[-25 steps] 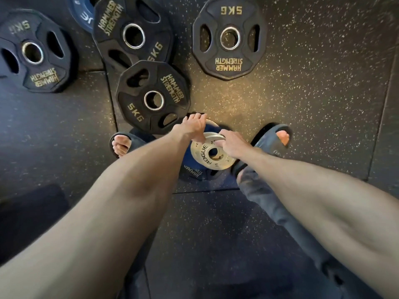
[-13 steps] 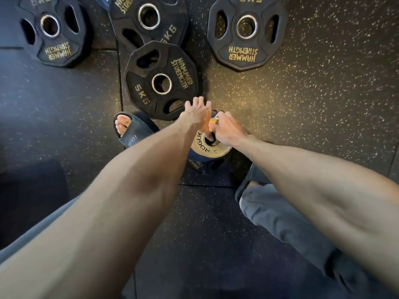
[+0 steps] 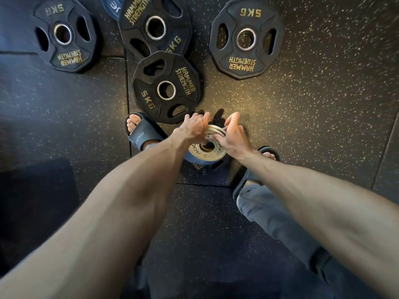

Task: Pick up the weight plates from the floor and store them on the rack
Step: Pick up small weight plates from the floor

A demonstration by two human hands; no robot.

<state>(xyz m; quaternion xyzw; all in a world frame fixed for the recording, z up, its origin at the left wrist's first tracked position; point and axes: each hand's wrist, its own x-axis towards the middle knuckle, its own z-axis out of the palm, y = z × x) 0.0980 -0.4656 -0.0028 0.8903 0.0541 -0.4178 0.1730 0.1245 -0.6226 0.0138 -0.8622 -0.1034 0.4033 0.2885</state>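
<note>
A small silver Rogue plate (image 3: 201, 155) lies on a blue plate (image 3: 190, 159), which rests on a black plate (image 3: 204, 168) between my feet. My left hand (image 3: 192, 128) curls over the silver plate's left side, with fingers at its centre hole. My right hand (image 3: 232, 137) pinches a thinner silver plate (image 3: 214, 128), whose far edge is tilted up off the stack. Several black 5 kg Hammer Strength plates lie flat on the floor beyond: one close by (image 3: 185, 83), one far left (image 3: 67, 59), one at top centre (image 3: 138, 14), one at right (image 3: 241, 63). No rack is in view.
A blue plate (image 3: 112, 7) peeks out under the top-centre black plate. My left foot in a dark slide (image 3: 140, 134) and my right foot (image 3: 267, 154) flank the stack. Speckled rubber floor tiles (image 3: 323, 104) stretch to the right.
My right hand has opened away from the left and tipped the thin silver plate's far edge up. My right foot has come forward beside the stack.
</note>
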